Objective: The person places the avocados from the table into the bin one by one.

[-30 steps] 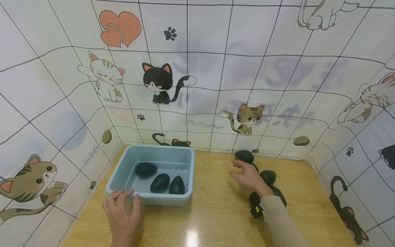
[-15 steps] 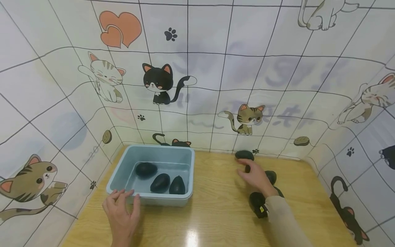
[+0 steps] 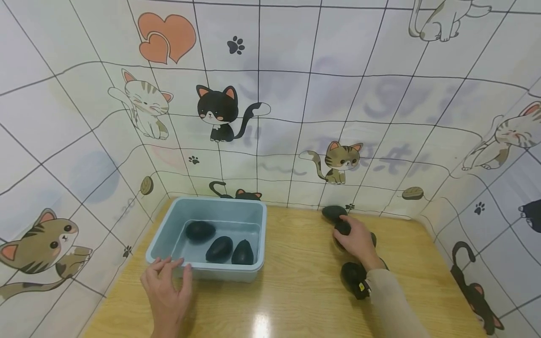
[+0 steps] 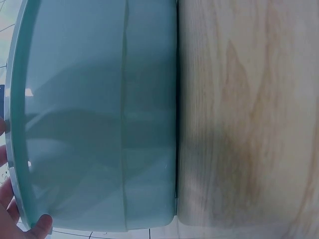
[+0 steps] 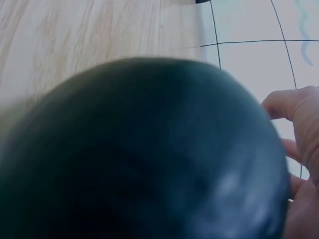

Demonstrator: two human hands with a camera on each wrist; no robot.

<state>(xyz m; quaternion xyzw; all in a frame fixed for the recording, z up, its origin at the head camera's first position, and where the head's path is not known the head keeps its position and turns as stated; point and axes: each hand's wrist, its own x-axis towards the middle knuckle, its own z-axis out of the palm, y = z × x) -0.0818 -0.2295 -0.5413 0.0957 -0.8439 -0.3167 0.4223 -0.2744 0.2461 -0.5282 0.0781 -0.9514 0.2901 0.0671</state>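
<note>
In the head view, my left hand [image 3: 168, 291] rests its fingertips on the front rim of a light blue plastic tub [image 3: 207, 266]. The left wrist view shows the thumb [image 4: 42, 224] at the rim's edge and the other fingers along it. Inside the tub lie three dark green avocados, one of them this avocado [image 3: 200, 232]. At the right, my right hand [image 3: 359, 241] curls thumb and fingers round another avocado [image 3: 341, 228], partly hidden by the hand. A large, near avocado [image 5: 149, 149] fills the right wrist view, the fingers beyond it.
Behind the held one, an avocado [image 3: 333, 213] lies near the back wall. Another avocado [image 3: 352, 274] sits by the right wrist, and more are partly hidden under the arm. The wooden table [image 3: 296, 281] is bounded by white tiled walls [image 3: 279, 108] with cat pictures.
My right hand has moved slightly right and down from above the avocados, and its fingers have closed round one. The left hand and tub keep their place.
</note>
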